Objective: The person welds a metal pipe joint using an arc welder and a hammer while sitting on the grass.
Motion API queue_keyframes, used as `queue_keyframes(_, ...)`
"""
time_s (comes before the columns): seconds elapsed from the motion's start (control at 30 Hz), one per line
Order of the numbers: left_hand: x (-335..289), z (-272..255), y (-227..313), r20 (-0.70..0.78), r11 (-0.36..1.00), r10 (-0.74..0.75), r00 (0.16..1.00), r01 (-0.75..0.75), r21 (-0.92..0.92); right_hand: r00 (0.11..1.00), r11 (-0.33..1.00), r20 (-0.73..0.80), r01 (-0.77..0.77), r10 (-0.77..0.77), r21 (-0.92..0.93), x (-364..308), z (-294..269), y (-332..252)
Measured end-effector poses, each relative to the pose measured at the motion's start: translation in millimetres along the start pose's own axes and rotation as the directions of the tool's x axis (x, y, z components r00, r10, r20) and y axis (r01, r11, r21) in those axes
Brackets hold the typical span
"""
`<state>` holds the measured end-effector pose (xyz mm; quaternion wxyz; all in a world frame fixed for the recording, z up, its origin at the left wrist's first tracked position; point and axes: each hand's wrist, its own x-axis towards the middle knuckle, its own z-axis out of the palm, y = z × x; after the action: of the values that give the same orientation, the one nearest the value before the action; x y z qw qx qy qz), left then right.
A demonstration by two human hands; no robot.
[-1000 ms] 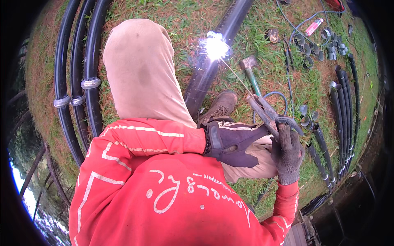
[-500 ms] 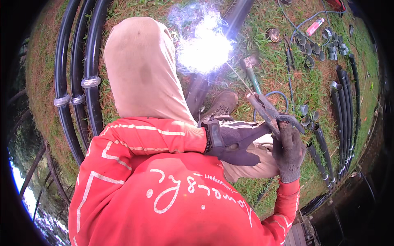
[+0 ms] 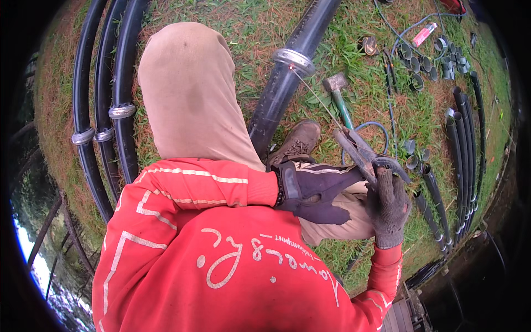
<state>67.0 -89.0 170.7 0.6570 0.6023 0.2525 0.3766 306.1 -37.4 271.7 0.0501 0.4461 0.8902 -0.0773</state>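
Note:
My right hand (image 3: 391, 207), in a dark knit glove, is wrapped round the handle of a welding electrode holder (image 3: 362, 150). A thin electrode (image 3: 318, 97) runs from its jaws up to the left. The electrode's glowing tip is at the silvery joint ring (image 3: 293, 60) on a black pipe (image 3: 274, 99). My left hand (image 3: 326, 193), in a dark glove with a wrist strap, lies across my right thigh with its fingers stretched out, near the holder. It holds nothing that I can see.
A green-handled hammer (image 3: 339, 99) lies right of the pipe, close to my boot (image 3: 298, 141). Three ringed black pipes (image 3: 124, 88) run along the left. Short grey pipe pieces (image 3: 417, 66), a blue hose (image 3: 394, 47), a red-and-white can (image 3: 425, 34) and long pipes (image 3: 462, 155) lie rightward on the grass.
The bright welding arc and its smoke have gone, leaving a small red glow at the electrode tip. The pipe and ring now show plainly. Both hands have hardly moved.

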Motion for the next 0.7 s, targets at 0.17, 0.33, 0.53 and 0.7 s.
queue_keyframes(0.17,4.0,-0.5,0.9,-0.011,0.997,0.041,0.999,-0.042,-0.059,1.000,1.000,-0.001,0.006,-0.006,0.012,1.0,1.3,1.7)
queue_keyframes(0.33,4.1,0.7,-1.0,-0.069,0.993,0.118,0.991,-0.118,-0.003,1.000,1.000,0.014,-0.012,0.012,-0.009,3.2,0.6,0.4)
queue_keyframes(0.53,0.7,-6.1,2.0,0.054,0.996,-0.012,0.998,0.017,-0.091,1.000,1.000,0.009,-0.012,0.012,0.012,5.1,2.6,1.3)
queue_keyframes(0.7,0.7,-16.4,13.3,0.076,0.994,-0.045,0.996,0.052,-0.098,1.000,1.000,0.008,-0.021,0.021,-0.006,4.7,3.5,0.4)
